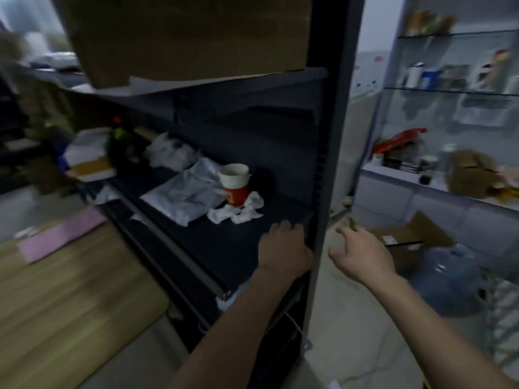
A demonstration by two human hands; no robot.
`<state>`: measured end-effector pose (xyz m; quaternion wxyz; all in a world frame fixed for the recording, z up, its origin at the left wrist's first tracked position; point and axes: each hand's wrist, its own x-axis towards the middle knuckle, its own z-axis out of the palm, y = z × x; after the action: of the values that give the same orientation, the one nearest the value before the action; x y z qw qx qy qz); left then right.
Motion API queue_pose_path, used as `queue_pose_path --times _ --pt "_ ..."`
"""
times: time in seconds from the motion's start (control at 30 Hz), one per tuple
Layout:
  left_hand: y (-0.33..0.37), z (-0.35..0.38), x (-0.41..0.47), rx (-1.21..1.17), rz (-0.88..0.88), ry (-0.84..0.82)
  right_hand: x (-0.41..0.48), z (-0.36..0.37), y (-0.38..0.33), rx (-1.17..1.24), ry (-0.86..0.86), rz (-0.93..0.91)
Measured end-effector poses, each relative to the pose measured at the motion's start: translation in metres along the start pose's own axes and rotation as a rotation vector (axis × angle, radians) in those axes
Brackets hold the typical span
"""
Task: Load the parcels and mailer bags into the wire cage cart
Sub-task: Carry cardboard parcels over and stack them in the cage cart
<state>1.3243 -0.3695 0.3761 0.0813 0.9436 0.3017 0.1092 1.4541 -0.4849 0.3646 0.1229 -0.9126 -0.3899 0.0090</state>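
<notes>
A grey mailer bag [185, 196] lies on the dark shelf [224, 242] of a metal rack. Beside it stand a red and white paper cup [235, 182] and crumpled white tissue [238, 211]. A white crumpled bag [168, 153] sits further back. A large cardboard parcel [191, 35] fills the shelf above. My left hand [283, 248] rests on the shelf near its right edge, fingers curled loosely, holding nothing. My right hand [362, 254] hangs in the air right of the rack's post, fingers spread and relaxed, empty. The view is blurred.
The rack's dark upright post [328, 136] stands between my hands. An open cardboard box [407, 240] and a blue water bottle [449, 276] lie on the floor to the right, below glass shelves [449, 91] with small items. A wooden table [70, 290] with a pink sheet [61, 237] is at the left.
</notes>
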Motion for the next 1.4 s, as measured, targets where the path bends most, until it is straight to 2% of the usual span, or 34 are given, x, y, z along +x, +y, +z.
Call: queue_pose_path --times 0.37,0.83,1.07,1.4 --pt "-0.051 -0.030 -0.061 0.206 -0.340 0.038 -0.007 0.006 -0.058 0.030 -0.016 -0.276" --pt "-0.161 -0.059 -0.175 0.308 -0.703 0.143 -0.055 0.039 -0.206 0.024 -0.083 -0.613" --pt "-0.263 -0.085 -0.258 0.307 -0.846 0.138 -0.100 0.073 -0.334 -0.005 -0.116 -0.747" --pt "-0.425 -0.142 -0.451 0.366 -1.033 0.069 -0.221 0.124 -0.548 0.034 -0.215 -0.934"
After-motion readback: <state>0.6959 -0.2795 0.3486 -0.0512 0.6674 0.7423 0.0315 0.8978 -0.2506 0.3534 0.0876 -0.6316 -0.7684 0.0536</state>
